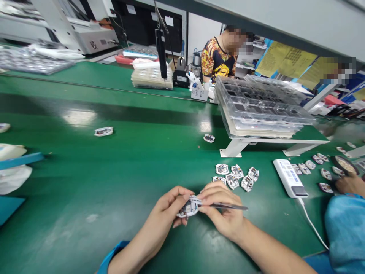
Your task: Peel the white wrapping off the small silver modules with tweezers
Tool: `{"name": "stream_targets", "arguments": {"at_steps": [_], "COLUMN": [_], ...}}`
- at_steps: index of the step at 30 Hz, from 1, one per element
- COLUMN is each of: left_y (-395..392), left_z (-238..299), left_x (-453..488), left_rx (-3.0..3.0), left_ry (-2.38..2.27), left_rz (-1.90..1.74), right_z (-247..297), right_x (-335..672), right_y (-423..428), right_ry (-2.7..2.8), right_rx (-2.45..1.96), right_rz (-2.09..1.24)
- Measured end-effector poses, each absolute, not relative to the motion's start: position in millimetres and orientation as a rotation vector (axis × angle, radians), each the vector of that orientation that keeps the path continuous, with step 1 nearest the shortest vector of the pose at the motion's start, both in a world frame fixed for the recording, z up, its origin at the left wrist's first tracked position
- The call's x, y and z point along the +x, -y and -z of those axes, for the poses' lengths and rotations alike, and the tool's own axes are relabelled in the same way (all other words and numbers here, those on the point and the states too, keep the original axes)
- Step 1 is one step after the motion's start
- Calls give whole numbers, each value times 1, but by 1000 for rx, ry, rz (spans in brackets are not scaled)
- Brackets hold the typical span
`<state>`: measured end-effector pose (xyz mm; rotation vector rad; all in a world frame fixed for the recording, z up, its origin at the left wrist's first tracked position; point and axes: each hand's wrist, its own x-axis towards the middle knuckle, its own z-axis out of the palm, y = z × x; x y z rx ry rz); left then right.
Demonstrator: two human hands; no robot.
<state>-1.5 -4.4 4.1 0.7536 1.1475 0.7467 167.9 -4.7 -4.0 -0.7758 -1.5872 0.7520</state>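
My left hand [167,209] grips the edge of a white watch-shaped housing [188,210] with electronic parts showing inside. In my right hand [224,209] is a pair of metal tweezers [232,206], its back end sticking out to the right. The right fingertips meet the upper right edge of the housing, and they hide the tweezer tips. Just beyond my hands lie several similar housings [232,181], open side up, on the green table [114,182]. One more housing [209,138] sits farther back, and another housing [103,131] lies off to the left.
A white power bank [289,178] with a cable lies to the right, near a co-worker's hand [352,184] and more housings. Stacked clear trays [262,110] stand on a raised white-legged shelf. An electric screwdriver [161,53] hangs at the back. Another person [219,57] is behind the bench.
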Motion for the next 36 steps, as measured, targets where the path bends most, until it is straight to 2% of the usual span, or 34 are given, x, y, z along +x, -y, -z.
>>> {"name": "stream_targets", "arguments": {"at_steps": [6, 15, 24, 29, 36], "left_y": [5, 5, 5, 4, 3], "left_z": [-5, -4, -1, -3, -2], "left_x": [-2, -1, -1, -1, -1], "left_rx": [760, 771, 815, 815, 836], "left_ry": [-1157, -1122, -1168, -1184, -1204], "left_rz": [-717, -712, -683, -677, -665], "right_z": [6, 10, 7, 8, 11], "right_x": [168, 166, 168, 170, 169], "right_y": [4, 5, 4, 2, 1], "right_ry": [1578, 1348, 1480, 1352, 1297], "right_rx": [-784, -881, -970, -946, -948], "right_rz": [-795, -1052, -1057, -1259, -1229]}}
